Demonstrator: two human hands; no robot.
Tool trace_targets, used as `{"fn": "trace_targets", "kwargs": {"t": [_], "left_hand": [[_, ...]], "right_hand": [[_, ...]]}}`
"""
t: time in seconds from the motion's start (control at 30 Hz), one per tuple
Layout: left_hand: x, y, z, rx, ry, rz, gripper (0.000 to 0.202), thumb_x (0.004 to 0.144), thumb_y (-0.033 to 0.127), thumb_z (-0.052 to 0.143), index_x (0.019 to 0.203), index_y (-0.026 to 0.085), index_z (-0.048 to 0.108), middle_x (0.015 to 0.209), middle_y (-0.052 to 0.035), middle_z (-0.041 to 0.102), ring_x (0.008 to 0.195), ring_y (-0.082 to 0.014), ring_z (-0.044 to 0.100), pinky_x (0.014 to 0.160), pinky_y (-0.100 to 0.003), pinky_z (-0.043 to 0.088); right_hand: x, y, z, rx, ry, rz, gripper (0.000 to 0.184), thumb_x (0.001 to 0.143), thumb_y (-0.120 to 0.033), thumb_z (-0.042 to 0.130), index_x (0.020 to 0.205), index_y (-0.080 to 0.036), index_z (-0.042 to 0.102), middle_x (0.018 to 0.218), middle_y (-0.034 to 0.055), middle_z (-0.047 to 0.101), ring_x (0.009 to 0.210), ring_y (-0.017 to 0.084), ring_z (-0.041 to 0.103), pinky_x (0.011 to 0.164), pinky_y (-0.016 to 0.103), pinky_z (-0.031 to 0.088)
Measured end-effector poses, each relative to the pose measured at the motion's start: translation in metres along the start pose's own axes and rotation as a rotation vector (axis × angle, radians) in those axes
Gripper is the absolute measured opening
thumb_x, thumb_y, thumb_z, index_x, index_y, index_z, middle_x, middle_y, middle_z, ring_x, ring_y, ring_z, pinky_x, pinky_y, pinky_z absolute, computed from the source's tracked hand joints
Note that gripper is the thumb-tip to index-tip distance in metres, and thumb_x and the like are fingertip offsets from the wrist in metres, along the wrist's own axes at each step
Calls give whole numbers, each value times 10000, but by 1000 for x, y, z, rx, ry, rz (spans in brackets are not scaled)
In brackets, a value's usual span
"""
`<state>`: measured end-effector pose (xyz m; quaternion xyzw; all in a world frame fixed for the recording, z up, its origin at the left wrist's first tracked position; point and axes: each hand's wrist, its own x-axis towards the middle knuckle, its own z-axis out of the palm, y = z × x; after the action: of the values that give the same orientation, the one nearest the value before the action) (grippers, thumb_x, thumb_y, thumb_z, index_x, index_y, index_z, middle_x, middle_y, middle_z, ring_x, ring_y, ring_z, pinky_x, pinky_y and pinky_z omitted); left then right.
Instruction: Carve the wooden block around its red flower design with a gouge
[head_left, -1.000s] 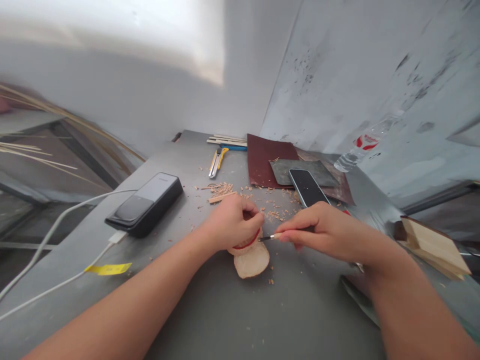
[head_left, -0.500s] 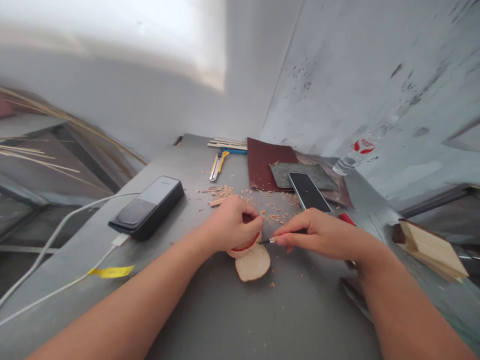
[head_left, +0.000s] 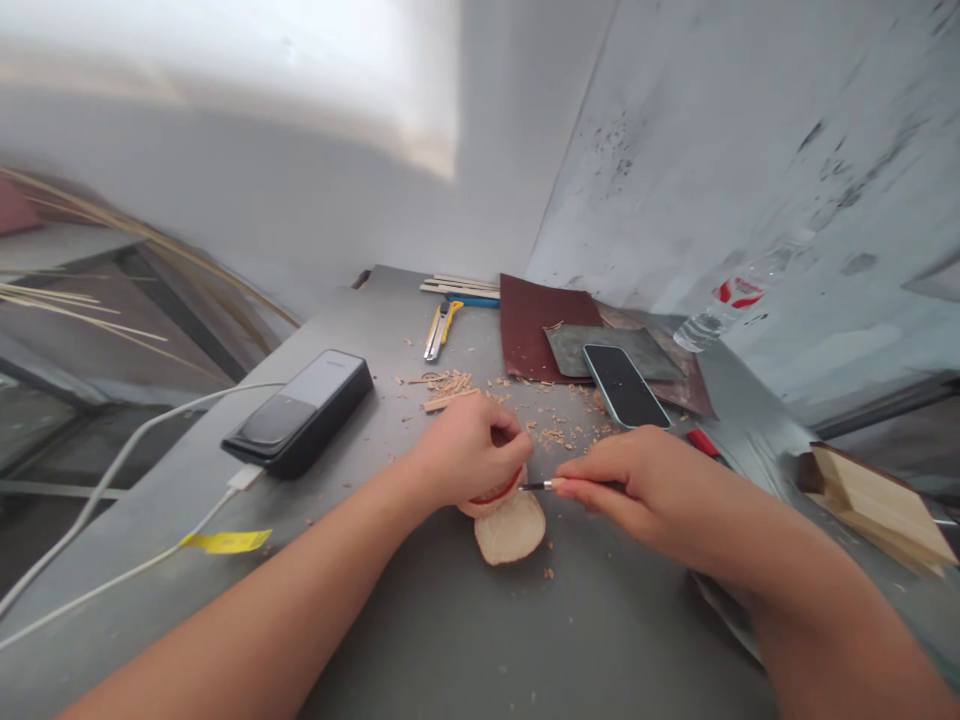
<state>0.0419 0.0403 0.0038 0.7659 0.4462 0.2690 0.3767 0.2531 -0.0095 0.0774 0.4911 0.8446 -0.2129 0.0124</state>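
Observation:
My left hand is closed over a pale carved wooden piece with a red band, pressing it on the grey table. Only the rounded lower part of the wood shows below the fingers. My right hand pinches a thin carving tool with a dark metal tip. The tip points left and meets the wood at the red band, just under my left thumb.
Wood shavings lie behind the hands. A power bank with a white cable sits at left. A phone rests on sandpaper sheets. A yellow utility knife, a water bottle and wooden blocks are around.
Both hands and the wood have stayed nearly in place. The tool tip has shifted slightly along the red band while the view drifted a little.

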Motion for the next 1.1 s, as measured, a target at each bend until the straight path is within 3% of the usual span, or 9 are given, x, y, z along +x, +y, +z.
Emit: {"fn": "trace_targets", "kwargs": {"t": [0.13,0.27,0.37,0.57,0.73,0.83,1.03,1.1], "left_hand": [[0,-1,0,-3,-2,14,239,816,275,572,604,176,619,593,3,591,629,-146,526,633,-289,377],[-1,0,0,5,1,-8,242,820,285,572,616,174,640,621,-13,640,640,-155,546,650,-297,394],[-1,1,0,18,10,-25,259,819,294,570,593,178,622,606,-11,628,636,-158,535,649,-304,392],[-2,2,-3,-24,-21,-13,245,828,292,570,633,173,657,613,-7,632,644,-159,565,640,-295,398],[-1,1,-3,-30,-61,-7,259,839,307,566,679,164,710,632,-11,641,639,-157,545,613,-294,378],[-1,1,-3,-35,-63,7,252,838,294,568,661,168,695,612,0,610,631,-150,530,606,-286,378],[-4,5,-6,-105,-129,-41,276,840,293,594,590,184,551,537,41,460,542,-110,417,506,-242,299],[-4,6,-7,-132,-147,-62,302,848,322,608,588,190,532,525,47,433,527,-109,404,489,-241,286]], "right_hand": [[-2,-5,0,-245,136,-103,371,1059,-316,565,736,-194,701,710,27,659,661,167,540,597,318,260],[-8,-20,7,-504,325,-217,329,1020,-207,568,704,-203,659,635,40,623,624,208,520,557,373,203],[-9,-24,12,-535,334,-221,310,997,-177,575,702,-210,664,626,44,630,614,229,554,558,383,225],[-9,-16,7,-240,144,-39,300,1047,-273,558,865,-211,789,827,75,782,744,235,697,641,338,404],[-23,-15,-10,195,222,45,230,973,-437,702,1091,-284,827,978,25,826,773,203,726,644,286,499],[-25,-20,-15,433,215,104,250,969,-498,702,1046,-296,827,852,5,808,695,183,704,505,243,440],[-11,-25,-6,587,296,49,145,981,-388,715,1053,-274,766,928,7,792,789,173,710,591,231,493],[-8,-23,-3,673,343,46,218,947,-375,767,1129,-274,705,967,17,784,793,180,716,637,252,531]]}}
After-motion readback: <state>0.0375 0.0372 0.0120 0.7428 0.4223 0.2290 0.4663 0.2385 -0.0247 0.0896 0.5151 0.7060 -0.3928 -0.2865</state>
